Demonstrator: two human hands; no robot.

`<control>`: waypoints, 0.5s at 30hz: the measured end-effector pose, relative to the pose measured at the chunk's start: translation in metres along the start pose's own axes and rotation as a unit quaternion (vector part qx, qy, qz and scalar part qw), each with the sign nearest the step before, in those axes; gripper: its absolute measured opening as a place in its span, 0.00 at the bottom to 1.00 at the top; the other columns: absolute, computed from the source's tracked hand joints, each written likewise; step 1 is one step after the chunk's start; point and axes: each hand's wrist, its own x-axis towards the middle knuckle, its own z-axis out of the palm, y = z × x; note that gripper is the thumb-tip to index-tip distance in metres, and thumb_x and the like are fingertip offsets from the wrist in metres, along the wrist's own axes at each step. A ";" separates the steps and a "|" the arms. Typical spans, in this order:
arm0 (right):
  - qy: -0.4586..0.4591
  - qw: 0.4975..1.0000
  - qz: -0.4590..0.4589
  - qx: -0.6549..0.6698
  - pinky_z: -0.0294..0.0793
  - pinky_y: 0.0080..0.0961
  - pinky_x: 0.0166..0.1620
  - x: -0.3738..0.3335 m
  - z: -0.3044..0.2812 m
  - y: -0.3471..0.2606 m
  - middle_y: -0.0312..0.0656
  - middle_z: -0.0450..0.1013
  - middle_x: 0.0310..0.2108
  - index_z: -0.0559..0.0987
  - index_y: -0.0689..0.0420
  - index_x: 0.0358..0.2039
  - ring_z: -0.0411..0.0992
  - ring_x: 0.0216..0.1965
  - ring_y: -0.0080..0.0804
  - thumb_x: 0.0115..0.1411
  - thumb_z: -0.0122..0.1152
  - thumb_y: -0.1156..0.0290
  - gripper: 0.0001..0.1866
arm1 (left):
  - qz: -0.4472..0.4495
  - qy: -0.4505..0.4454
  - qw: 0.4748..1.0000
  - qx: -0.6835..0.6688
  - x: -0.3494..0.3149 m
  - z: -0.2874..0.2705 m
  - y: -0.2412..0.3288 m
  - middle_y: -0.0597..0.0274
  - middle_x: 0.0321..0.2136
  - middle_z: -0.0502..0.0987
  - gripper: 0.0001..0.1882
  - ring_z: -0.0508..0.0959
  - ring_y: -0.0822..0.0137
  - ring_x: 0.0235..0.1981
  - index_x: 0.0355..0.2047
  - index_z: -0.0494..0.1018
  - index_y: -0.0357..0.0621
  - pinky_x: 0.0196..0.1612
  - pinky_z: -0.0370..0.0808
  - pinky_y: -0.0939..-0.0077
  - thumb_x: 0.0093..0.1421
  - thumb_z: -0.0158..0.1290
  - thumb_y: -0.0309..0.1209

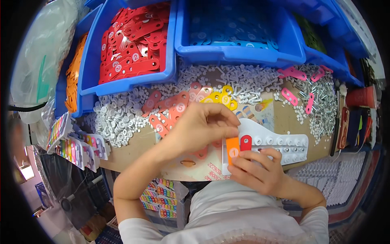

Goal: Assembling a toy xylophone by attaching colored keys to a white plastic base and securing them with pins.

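A white plastic board (280, 140) with rows of round pegs and metal studs lies in front of me, tilted slightly. An orange strip (232, 147) with a rounded number mark stands at the board's left end. My left hand (209, 122) pinches at the strip's upper end, thumb and forefinger pressed together. Around the strip's lower end close the fingers of my right hand (258, 168), which also rests over the board's near edge. Beside the orange piece, a red strip (245, 143) with a hole sits on the board. Whether a small part is between my left fingertips is hidden.
Blue bins hold red strips (132, 49), blue strips (235, 30) and orange strips (75, 73). White caps (118, 122), white pegs (239, 81) and metal screws (325, 105) lie in heaps. Coral strips (178, 106), yellow strips (223, 97) and pink strips (289, 96) lie loose.
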 end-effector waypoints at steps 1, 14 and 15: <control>0.008 1.000 -0.009 -0.009 0.57 0.30 0.50 -0.001 -0.001 -0.002 0.29 0.75 0.42 0.80 0.49 0.38 0.73 0.44 0.23 0.45 0.71 0.64 0.17 | -0.017 0.002 1.000 0.000 -0.002 0.001 -0.001 0.61 0.31 0.80 0.07 0.79 0.77 0.30 0.34 0.76 0.33 0.32 0.78 0.85 0.55 0.61 0.21; -0.009 0.997 0.010 -0.081 0.53 0.38 0.58 -0.015 0.010 -0.015 0.30 0.75 0.42 0.81 0.47 0.35 0.74 0.47 0.22 0.52 0.64 0.68 0.08 | 0.188 0.072 0.962 0.183 -0.006 0.017 -0.032 0.65 0.27 0.74 0.07 0.72 0.74 0.29 0.32 0.77 0.39 0.31 0.70 0.79 0.53 0.61 0.24; -0.006 0.996 0.011 -0.083 0.53 0.38 0.58 -0.017 0.009 -0.013 0.30 0.75 0.42 0.81 0.47 0.35 0.74 0.47 0.22 0.52 0.64 0.68 0.08 | 0.181 0.080 0.963 0.180 -0.008 0.022 -0.034 0.66 0.30 0.75 0.07 0.73 0.78 0.31 0.33 0.77 0.38 0.31 0.70 0.84 0.54 0.61 0.23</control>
